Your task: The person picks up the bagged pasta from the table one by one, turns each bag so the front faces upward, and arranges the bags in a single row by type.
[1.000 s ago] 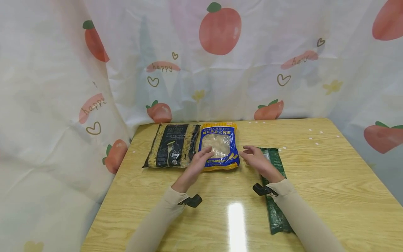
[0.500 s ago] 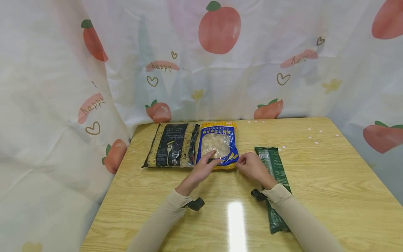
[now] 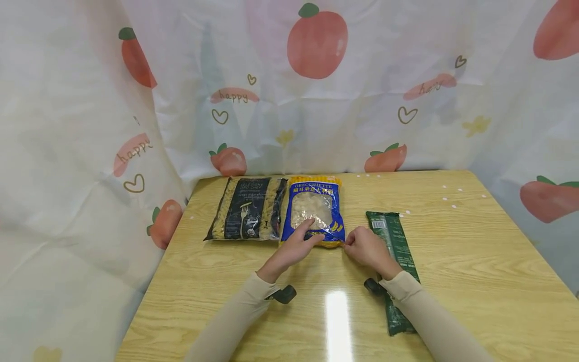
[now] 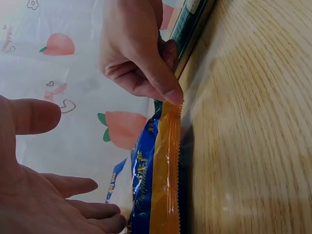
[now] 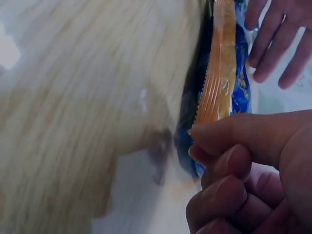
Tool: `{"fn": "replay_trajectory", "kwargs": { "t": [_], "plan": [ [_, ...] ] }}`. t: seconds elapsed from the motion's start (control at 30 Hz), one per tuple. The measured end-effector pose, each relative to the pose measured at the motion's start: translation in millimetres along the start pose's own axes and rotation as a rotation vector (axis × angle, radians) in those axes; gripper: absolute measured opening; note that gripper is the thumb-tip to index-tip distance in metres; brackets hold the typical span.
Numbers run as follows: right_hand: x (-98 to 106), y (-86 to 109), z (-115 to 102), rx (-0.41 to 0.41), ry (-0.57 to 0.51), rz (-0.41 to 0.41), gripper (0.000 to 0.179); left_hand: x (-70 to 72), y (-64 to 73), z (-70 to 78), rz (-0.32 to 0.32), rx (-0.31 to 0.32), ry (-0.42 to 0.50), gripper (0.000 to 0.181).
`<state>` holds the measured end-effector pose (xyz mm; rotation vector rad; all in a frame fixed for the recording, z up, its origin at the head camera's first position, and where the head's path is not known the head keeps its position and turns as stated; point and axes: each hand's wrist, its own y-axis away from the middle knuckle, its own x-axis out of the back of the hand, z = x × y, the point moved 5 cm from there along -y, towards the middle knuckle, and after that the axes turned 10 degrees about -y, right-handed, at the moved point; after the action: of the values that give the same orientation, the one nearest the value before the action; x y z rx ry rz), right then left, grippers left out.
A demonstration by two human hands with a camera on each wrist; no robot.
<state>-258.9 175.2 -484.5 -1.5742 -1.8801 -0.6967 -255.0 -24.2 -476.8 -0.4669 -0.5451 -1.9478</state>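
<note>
— What is your left hand (image 3: pixel 291 249) doing?

— Your fingers lie straight and loose on the near part of the blue orecchiette bag (image 3: pixel 312 208), pressing flat on it without curling round anything. In the left wrist view only the palm and fingertips (image 4: pixel 83 185) show, cut off by the lower edge.

— And your right hand (image 3: pixel 366 250)?

— It pinches the bag's near right corner, at the orange sealed edge (image 4: pixel 168 161). From the right wrist view your thumb and curled fingers (image 5: pixel 234 161) close on that serrated strip, though the picture is blurred and the rest of the bag is cut off at the top.

— Where does the bag lie?

— Flat on the wooden table (image 3: pixel 452 241), toward the far edge, just beside a black pasta bag (image 3: pixel 246 208) on its left; you cannot tell whether the two overlap. To the right, apart from it, lies a long green packet (image 3: pixel 393 251), and your right sleeve (image 3: pixel 420 311) covers part of its near half.

— Can you read the labels?

— Only "ORECCHIETTE" on the blue one; the other print is too small. A peach-patterned curtain (image 3: pixel 316 90) hangs behind.
</note>
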Motion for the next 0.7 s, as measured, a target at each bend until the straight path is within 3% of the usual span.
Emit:
{"fn": "replay_trajectory", "kwargs": {
  "t": [0.4,0.7],
  "plan": [
    [0,-5.7,10,0.007,-0.134,-0.044,0.016,-2.2,-1.2,-1.3,0.018,-0.026,-0.037,0.069],
    [5,-1.1,16,0.019,-0.203,-0.078,0.021,-9.5,5.3,-0.5,-0.013,-0.020,0.006,0.068]
  ]
}}
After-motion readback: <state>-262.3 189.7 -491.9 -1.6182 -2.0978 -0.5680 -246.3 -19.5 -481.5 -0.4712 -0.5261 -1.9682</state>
